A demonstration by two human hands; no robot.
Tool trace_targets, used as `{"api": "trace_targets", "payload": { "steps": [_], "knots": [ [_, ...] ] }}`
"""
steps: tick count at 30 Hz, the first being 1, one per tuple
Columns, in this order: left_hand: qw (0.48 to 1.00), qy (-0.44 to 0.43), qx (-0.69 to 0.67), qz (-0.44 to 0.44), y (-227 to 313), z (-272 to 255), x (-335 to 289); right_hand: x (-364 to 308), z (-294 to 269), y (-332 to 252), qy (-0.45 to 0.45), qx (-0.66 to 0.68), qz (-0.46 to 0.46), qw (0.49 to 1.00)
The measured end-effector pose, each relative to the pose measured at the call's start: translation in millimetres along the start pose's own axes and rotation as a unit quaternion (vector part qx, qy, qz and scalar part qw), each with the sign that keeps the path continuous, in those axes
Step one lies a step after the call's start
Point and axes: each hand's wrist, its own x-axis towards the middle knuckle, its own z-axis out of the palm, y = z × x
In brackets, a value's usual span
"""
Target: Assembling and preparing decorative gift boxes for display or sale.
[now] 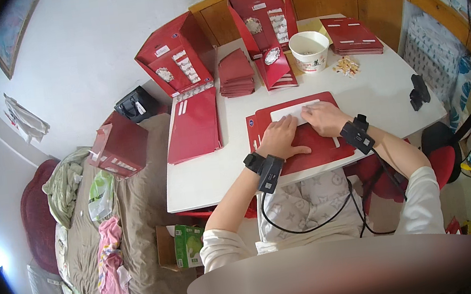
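Note:
A flat red cardboard piece (312, 148) lies near the front edge of the white table, over another red sheet. A white rectangular panel (283, 113) shows at its far part. My left hand (280, 137) rests on the cardboard, fingertips on the white panel's near edge and thumb stretched out to the side. Beside it, my right hand (324, 118) has its fingers bent and close together, pressed on the right end of the white panel. What lies under those fingertips is hidden. Each wrist carries a black strapped device with a cable.
Red folded boxes (175, 55) stand at the back of the white table (194, 189). Red card stacks (236, 72) and flat sheets (195, 125) lie left. Behind are a white paper bucket (310, 51), small pale pieces (347, 67) and another red stack (352, 35). A bed (148, 244) stands left.

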Motion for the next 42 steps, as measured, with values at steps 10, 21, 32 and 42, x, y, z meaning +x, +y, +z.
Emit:
{"api": "trace_targets", "payload": {
  "steps": [10, 21, 32, 42],
  "knots": [
    [0.998, 0.018, 0.032, 0.053, -9, 12, 1, -11, 7, 0, 0.029, 0.082, 0.016, 0.996],
    [0.998, -0.008, 0.029, 0.048, -8, 9, -1, -14, 10, 6, 0.015, 0.076, 0.001, 0.997],
    [0.996, 0.055, 0.072, -0.017, 3, 15, -13, -38, -5, 2, -0.044, -0.004, 0.067, 0.997],
    [0.988, 0.051, 0.134, -0.052, 7, 12, -14, -44, 4, -6, 0.017, -0.03, 0.12, 0.992]
  ]
}}
